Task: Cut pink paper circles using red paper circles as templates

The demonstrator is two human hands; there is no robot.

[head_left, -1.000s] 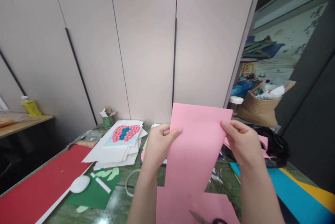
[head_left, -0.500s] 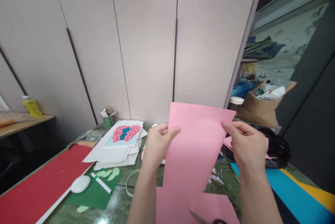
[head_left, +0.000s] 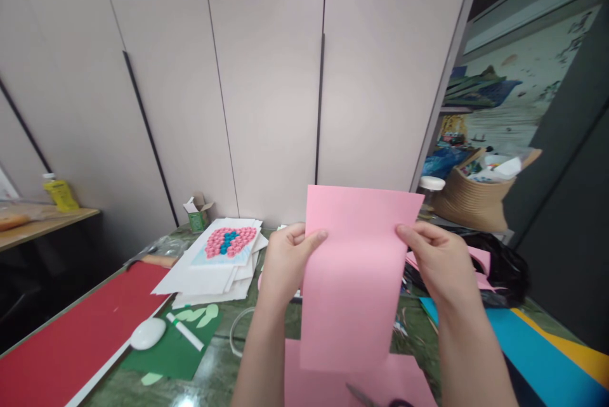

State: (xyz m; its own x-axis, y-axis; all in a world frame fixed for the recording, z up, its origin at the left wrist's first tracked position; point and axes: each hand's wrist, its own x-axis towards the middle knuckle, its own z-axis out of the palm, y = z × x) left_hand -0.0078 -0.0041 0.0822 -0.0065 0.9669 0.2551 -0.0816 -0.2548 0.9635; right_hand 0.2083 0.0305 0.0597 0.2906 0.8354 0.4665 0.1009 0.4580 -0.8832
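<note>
Between both hands a pink sheet of paper [head_left: 351, 293] is held upright, its lower end hanging freely. My left hand [head_left: 288, 261] pinches its left edge near the top, thumb in front. On the opposite edge, my right hand [head_left: 435, 258] grips at about the same height, with its fingers behind the sheet. Under it on the table lies another pink sheet [head_left: 409, 372]. A pair of scissors [head_left: 361, 395] rests on that lower sheet, partly cut off by the bottom of the view.
On the left are red paper [head_left: 85, 337], a white mouse-shaped object [head_left: 148, 333], green paper [head_left: 178, 356], a marker [head_left: 184, 331] and white papers [head_left: 171, 274] with a heart picture. Blue paper [head_left: 518, 343] and a black plastic bag [head_left: 516, 274] lie right; cabinets [head_left: 266, 90] stand behind.
The held sheet has straightened, and its lower end has swung to hang more squarely. My right hand has shifted slightly left and down; my left hand has barely moved.
</note>
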